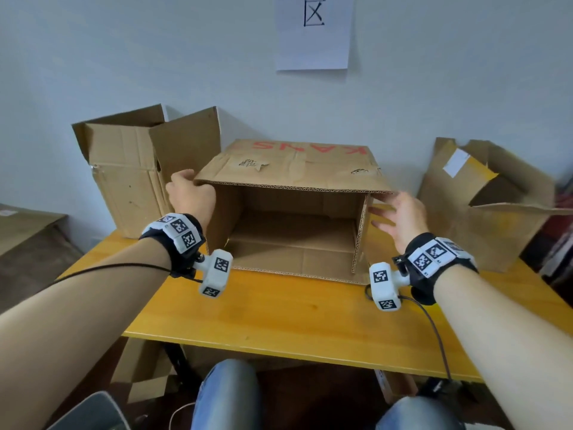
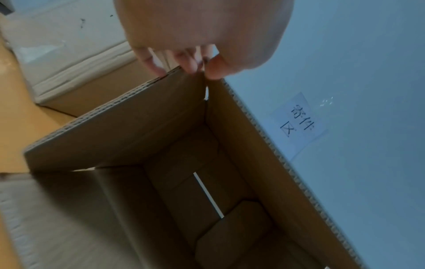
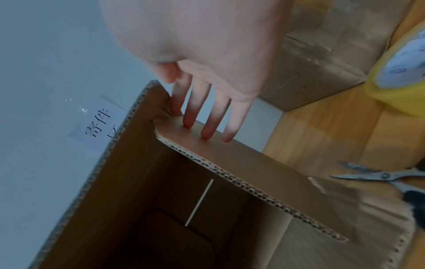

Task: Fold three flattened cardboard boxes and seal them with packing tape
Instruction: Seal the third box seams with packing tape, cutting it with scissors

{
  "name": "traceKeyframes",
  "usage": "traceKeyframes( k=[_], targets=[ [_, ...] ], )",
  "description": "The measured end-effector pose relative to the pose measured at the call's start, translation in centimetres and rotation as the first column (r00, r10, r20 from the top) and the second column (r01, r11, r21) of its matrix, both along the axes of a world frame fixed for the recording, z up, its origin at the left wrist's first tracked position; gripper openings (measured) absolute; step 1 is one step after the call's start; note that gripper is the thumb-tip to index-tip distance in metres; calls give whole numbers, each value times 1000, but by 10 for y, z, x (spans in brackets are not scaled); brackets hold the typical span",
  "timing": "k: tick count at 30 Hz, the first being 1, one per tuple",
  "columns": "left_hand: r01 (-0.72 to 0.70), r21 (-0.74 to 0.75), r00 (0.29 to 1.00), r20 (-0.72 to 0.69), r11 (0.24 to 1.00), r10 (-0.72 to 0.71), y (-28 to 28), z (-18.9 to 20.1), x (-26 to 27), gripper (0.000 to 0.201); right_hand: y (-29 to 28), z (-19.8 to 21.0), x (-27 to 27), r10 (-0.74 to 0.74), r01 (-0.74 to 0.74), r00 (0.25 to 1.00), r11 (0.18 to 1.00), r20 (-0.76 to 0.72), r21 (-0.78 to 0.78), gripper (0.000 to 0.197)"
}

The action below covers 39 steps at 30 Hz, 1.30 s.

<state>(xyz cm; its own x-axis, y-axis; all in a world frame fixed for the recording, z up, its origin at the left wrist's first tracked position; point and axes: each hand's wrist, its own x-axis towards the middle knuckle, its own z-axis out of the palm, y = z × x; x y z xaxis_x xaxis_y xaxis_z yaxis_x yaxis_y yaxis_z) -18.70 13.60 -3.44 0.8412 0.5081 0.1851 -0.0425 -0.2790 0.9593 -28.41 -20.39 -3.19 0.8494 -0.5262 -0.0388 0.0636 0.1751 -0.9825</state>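
A brown cardboard box (image 1: 288,169) with red lettering lies on its side on the yellow table (image 1: 294,308), its open end facing me. My left hand (image 1: 189,193) grips the box's upper left corner; in the left wrist view its thumb and fingers (image 2: 190,65) pinch where the left flap meets the top flap. My right hand (image 1: 400,215) is flat, and its straight fingers (image 3: 204,123) press the outer face of the right side flap (image 3: 241,163). The far-end flaps are folded in with a thin slit of light (image 2: 207,193) between them.
An opened box (image 1: 130,175) stands at the back left and a crumpled one (image 1: 483,206) at the back right. A yellow tape roll (image 3: 395,87) and scissors (image 3: 379,177) lie on the table right of the box. A paper sign (image 1: 313,32) hangs on the wall.
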Motion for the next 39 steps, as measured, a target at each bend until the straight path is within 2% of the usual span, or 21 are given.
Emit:
traceKeyframes(
  k=[2,3,5,7,10,12,14,16,19,22,27,29,31,35,37,39],
  targets=[
    [-111,81,991,-65,991,116,-5,-12,-4,55,-3,-14,2,14,-21,996,997,-83,-75,47],
    [-120,103,981,-141,987,134,-6,-18,-4,58,-5,-22,3,36,-53,990,991,-136,-119,53],
    [-11,92,937,-346,996,42,-5,-34,0,65,-3,-35,5,102,-153,961,970,-255,-187,58],
    [130,23,878,-468,991,-104,-3,-49,2,66,1,-43,6,144,-259,914,927,-379,-271,72],
    [196,38,856,-495,980,-152,8,-69,4,44,5,-49,6,135,-386,836,834,-532,-394,93],
    [199,105,861,-494,974,-122,15,-76,5,40,6,-54,8,100,-401,818,805,-566,-436,91],
    [181,182,895,-438,967,-85,18,-74,5,44,7,-53,10,51,-317,853,841,-519,-439,76],
    [154,218,936,-345,964,-72,17,-66,5,42,8,-48,11,-48,-159,910,876,-411,-454,58],
    [109,145,983,-164,983,-85,9,-48,4,35,6,-32,13,-138,4,960,878,-244,-479,48],
    [91,42,994,-68,995,-88,6,-32,10,48,4,-15,15,-120,18,980,849,-160,-528,46],
    [151,88,988,26,985,-154,-1,3,17,38,-2,12,24,-73,20,995,818,-70,-574,42],
    [158,96,984,64,983,-164,-2,18,23,46,-3,23,28,-75,53,997,836,-17,-546,42],
    [133,42,985,103,990,-136,-4,35,26,55,-3,31,32,-113,124,992,860,52,-494,38],
    [105,-60,982,164,993,-94,-8,56,33,66,-3,43,39,-200,254,959,919,199,-302,43],
    [122,-47,983,142,991,-114,-13,58,35,68,-1,46,39,-204,263,956,915,213,-306,45],
    [168,-33,983,86,985,-164,-18,55,37,66,-3,43,40,-180,228,970,907,164,-354,45]
  ],
)
